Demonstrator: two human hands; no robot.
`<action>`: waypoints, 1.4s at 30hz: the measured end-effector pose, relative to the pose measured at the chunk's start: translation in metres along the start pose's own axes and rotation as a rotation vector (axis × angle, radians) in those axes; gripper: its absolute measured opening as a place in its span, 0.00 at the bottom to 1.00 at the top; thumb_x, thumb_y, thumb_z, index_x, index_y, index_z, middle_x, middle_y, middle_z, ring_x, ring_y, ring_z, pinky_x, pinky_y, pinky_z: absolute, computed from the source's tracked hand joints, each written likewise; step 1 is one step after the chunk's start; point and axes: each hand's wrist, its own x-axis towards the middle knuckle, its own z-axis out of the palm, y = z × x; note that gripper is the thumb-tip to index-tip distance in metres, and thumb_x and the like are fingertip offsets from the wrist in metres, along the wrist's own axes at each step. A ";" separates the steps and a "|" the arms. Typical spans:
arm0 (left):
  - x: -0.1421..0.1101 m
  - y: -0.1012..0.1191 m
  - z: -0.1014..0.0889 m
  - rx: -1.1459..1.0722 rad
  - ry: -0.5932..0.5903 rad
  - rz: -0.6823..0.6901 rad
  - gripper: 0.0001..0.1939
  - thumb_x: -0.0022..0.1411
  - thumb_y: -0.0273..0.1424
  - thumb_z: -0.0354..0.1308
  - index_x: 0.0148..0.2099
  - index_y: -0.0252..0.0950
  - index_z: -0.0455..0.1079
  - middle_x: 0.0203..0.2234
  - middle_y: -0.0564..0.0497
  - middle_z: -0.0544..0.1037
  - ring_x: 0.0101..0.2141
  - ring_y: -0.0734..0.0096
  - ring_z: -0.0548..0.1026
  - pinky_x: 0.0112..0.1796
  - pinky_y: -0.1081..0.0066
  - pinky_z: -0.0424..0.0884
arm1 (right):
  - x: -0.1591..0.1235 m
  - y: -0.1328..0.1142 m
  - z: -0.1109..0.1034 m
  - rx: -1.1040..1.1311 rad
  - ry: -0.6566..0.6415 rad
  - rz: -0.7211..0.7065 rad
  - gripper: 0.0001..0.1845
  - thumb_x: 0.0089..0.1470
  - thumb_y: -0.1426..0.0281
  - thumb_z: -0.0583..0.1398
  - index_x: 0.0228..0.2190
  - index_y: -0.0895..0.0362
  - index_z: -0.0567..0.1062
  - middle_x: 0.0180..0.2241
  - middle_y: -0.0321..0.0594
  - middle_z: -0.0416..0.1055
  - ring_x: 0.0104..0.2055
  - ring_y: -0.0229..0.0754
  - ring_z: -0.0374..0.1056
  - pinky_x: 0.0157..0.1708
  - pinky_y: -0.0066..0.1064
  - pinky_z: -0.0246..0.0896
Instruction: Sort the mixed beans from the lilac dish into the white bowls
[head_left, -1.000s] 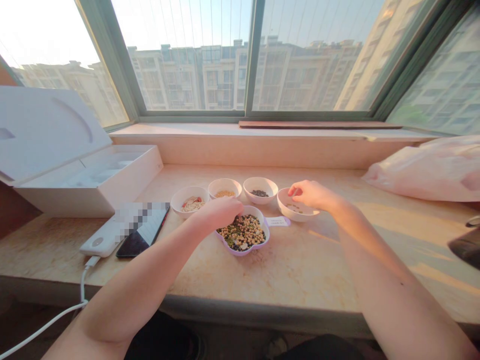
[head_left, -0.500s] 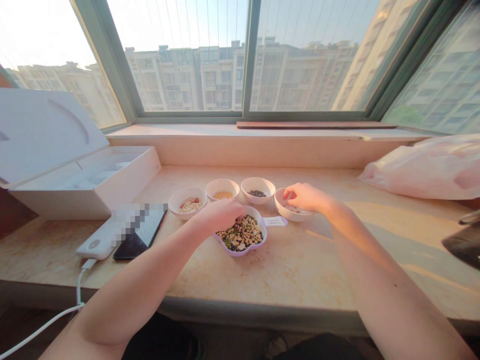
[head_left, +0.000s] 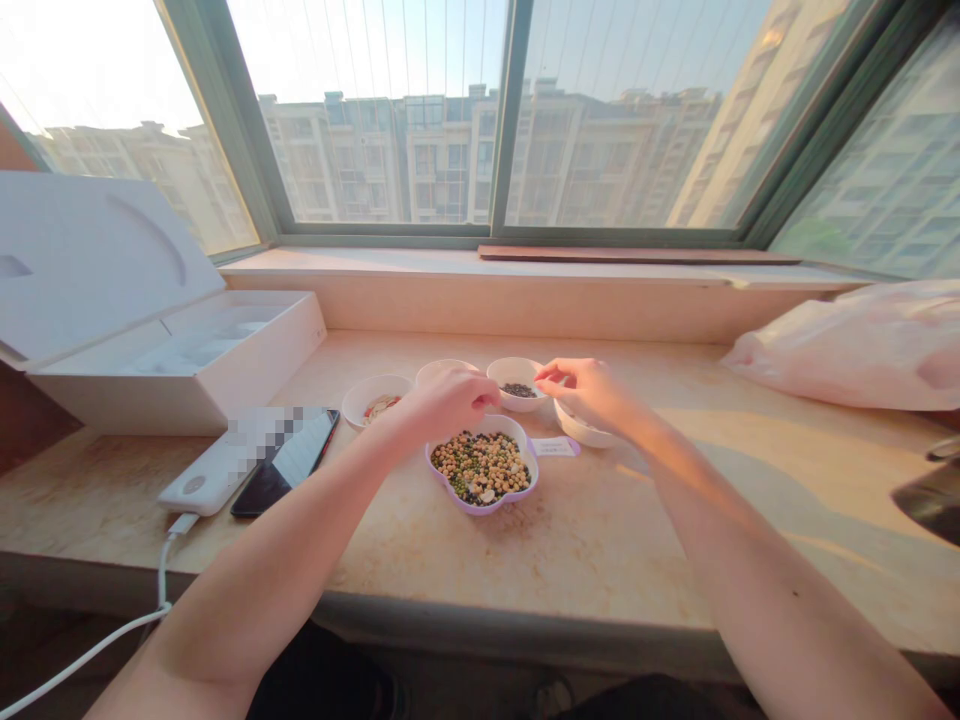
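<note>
My left hand (head_left: 450, 402) hovers above the back edge of a purple-rimmed, lobed bowl (head_left: 480, 508) of mixed beans. Its fingers are pinched together; anything in them is too small to make out. Fingertips of my right hand (head_left: 585, 390) are closed at the right rim of a white bowl (head_left: 517, 403) with small black beans. Whether they hold a bean cannot be seen. Under that hand, another white bowl (head_left: 586, 433) is mostly covered. A white bowl (head_left: 356, 405) with pale and reddish pieces stands at left. Behind my left hand, one more white bowl (head_left: 444, 366) is largely hidden.
A purple-edged label tab (head_left: 555, 447) sticks out from the lobed bowl. At left are an open white box (head_left: 255, 350), a white power bank (head_left: 196, 485) with a cable, and a dark phone (head_left: 289, 465). A plastic bag (head_left: 855, 345) lies at right.
My left hand has lifted out of the mixed beans, up toward the bowls behind. My right hand has come out of the rightmost bowl and moved left to the black-bean bowl.
</note>
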 end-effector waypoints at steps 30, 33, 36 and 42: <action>-0.008 0.023 -0.003 -0.018 -0.304 0.068 0.07 0.59 0.23 0.55 0.35 0.37 0.74 0.27 0.51 0.76 0.28 0.71 0.70 0.32 0.69 0.65 | 0.000 -0.024 0.018 0.074 0.051 0.025 0.10 0.60 0.61 0.59 0.35 0.54 0.76 0.37 0.41 0.78 0.37 0.44 0.69 0.33 0.32 0.59; -0.009 0.026 -0.001 -0.026 -0.414 0.130 0.09 0.56 0.23 0.54 0.33 0.38 0.76 0.27 0.52 0.77 0.26 0.71 0.69 0.30 0.68 0.64 | 0.009 -0.014 0.022 -0.005 0.078 0.033 0.10 0.59 0.62 0.59 0.34 0.54 0.77 0.37 0.42 0.80 0.39 0.46 0.72 0.36 0.33 0.61; -0.008 0.029 0.003 -0.047 -0.424 0.136 0.11 0.55 0.23 0.56 0.35 0.40 0.78 0.30 0.53 0.79 0.27 0.71 0.70 0.29 0.69 0.62 | 0.017 -0.009 0.026 -0.043 0.103 0.012 0.09 0.58 0.65 0.59 0.33 0.55 0.78 0.36 0.42 0.81 0.40 0.46 0.73 0.37 0.32 0.62; -0.006 0.033 0.006 -0.012 -0.425 0.153 0.13 0.54 0.21 0.54 0.34 0.39 0.78 0.29 0.53 0.79 0.28 0.71 0.70 0.29 0.70 0.62 | 0.026 -0.011 0.031 -0.155 0.098 0.039 0.08 0.56 0.68 0.61 0.33 0.54 0.81 0.33 0.42 0.81 0.37 0.45 0.73 0.35 0.32 0.62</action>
